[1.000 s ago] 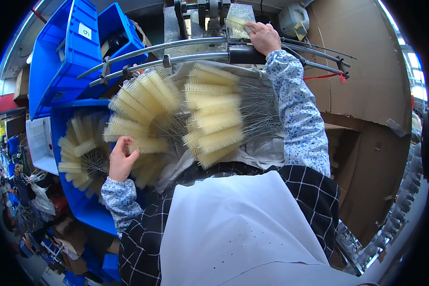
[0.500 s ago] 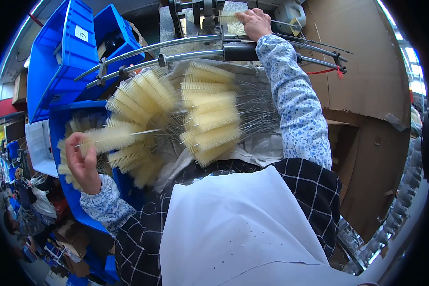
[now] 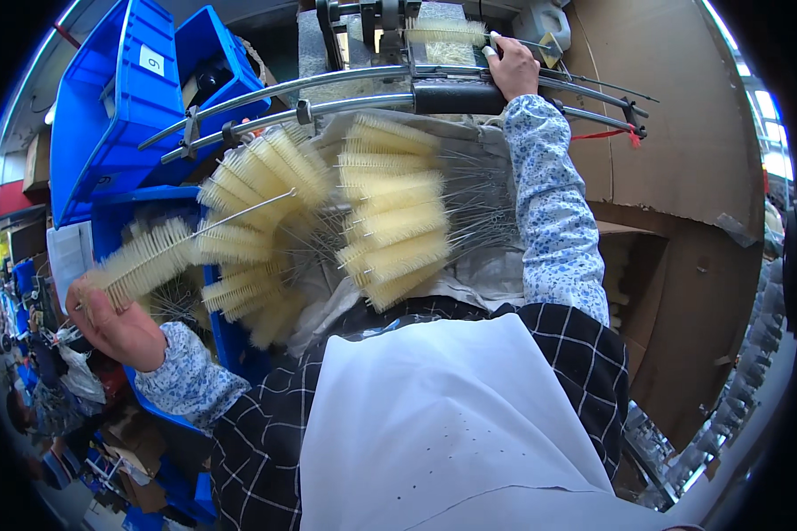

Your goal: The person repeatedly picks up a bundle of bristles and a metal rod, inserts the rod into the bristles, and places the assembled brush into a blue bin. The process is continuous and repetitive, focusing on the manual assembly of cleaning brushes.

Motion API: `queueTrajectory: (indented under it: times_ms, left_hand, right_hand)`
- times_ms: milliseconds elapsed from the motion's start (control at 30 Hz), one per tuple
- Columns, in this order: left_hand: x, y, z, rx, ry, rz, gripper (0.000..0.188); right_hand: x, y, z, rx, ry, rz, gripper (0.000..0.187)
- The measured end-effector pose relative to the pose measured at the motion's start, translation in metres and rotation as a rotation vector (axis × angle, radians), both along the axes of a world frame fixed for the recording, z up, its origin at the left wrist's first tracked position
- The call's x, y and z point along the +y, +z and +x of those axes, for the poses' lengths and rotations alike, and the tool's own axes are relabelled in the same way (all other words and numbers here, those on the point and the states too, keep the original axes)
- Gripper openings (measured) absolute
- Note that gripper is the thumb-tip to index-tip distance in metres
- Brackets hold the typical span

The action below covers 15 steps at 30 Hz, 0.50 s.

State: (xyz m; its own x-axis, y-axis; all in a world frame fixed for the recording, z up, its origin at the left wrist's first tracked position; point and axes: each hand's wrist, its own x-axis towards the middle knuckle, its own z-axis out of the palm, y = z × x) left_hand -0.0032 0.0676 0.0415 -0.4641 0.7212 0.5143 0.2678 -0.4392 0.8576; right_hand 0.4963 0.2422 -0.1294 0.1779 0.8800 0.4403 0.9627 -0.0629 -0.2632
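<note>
My left hand (image 3: 115, 323) is closed on the bristled end of a cream tube brush (image 3: 150, 263), whose wire stem slants up to the right with a small loop at its tip. This brush is held over a blue bin with more brushes. At the machine, my right hand (image 3: 512, 68) has its fingers closed around the wire stem of another tube brush (image 3: 445, 33), just past its bristles; pale coverings show on the fingertips. Two heaps of similar brushes, the left heap (image 3: 261, 177) and the right heap (image 3: 394, 208), lie in front of me.
Two curved metal rails (image 3: 354, 104) cross between me and the machine (image 3: 385, 26). Blue bins (image 3: 106, 115) stand at the left, one holding brushes. A cardboard sheet (image 3: 673, 115) rises at the right, near a white jug (image 3: 540, 25). White cloth (image 3: 443, 416) covers my lap.
My left hand has moved left and toward me with its brush, which now tilts upward. The right hand has shifted right, off the bristles to the stem.
</note>
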Motion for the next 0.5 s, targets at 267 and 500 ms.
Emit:
queueTrajectory:
  times_ms: [267,500]
  left_hand:
    - [-0.002,0.010,-0.003,-0.040,0.016,0.038,0.030]
    - [0.000,0.007,0.007,-0.063,0.001,0.023,0.029]
  right_hand:
    - [0.004,0.006,-0.044,-0.013,0.007,-0.035,0.029]
    - [0.011,0.017,-0.115,0.001,0.000,-0.134,0.021]
